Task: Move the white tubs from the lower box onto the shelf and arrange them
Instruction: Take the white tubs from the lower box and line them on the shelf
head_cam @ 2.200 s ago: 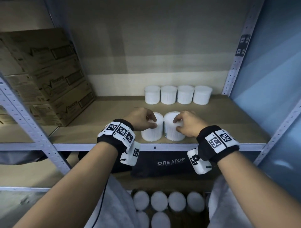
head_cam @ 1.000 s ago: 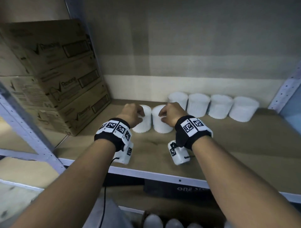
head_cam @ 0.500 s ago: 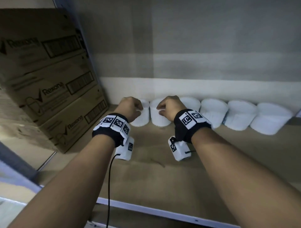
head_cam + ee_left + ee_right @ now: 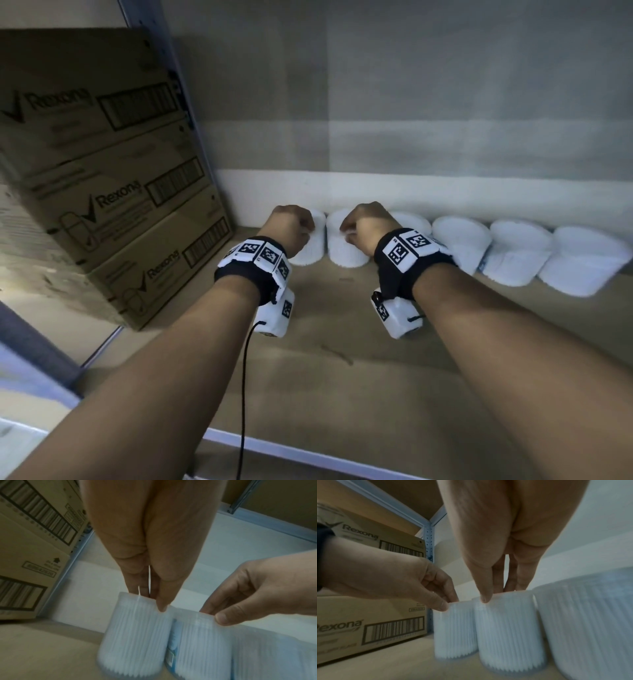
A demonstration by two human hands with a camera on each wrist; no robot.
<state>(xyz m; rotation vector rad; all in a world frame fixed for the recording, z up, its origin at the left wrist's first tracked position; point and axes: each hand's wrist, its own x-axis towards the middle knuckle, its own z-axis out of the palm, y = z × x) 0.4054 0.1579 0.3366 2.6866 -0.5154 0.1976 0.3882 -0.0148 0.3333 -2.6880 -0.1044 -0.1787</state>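
Two white ribbed tubs stand at the left end of a row against the back wall of the shelf (image 4: pixel 342 394). My left hand (image 4: pixel 301 228) pinches the top rim of the leftmost tub (image 4: pixel 313 246) between thumb and fingers, as the left wrist view shows at the hand (image 4: pixel 149 600) and tub (image 4: pixel 135 635). My right hand (image 4: pixel 349 229) pinches the rim of the second tub (image 4: pixel 342 250); the right wrist view shows that hand (image 4: pixel 498 593) and tub (image 4: pixel 506 628). The two tubs touch each other. Several more tubs (image 4: pixel 517 253) continue the row to the right.
Stacked cardboard boxes (image 4: pixel 102 171) fill the left side of the shelf, close beside the leftmost tub. A metal upright (image 4: pixel 185 113) rises behind them. The brown shelf board runs forward to a pale front edge (image 4: pixel 274 445).
Both hands carried their tubs from the shelf's front edge to the back and set them at the left end of the row. Over the last half second they barely moved.
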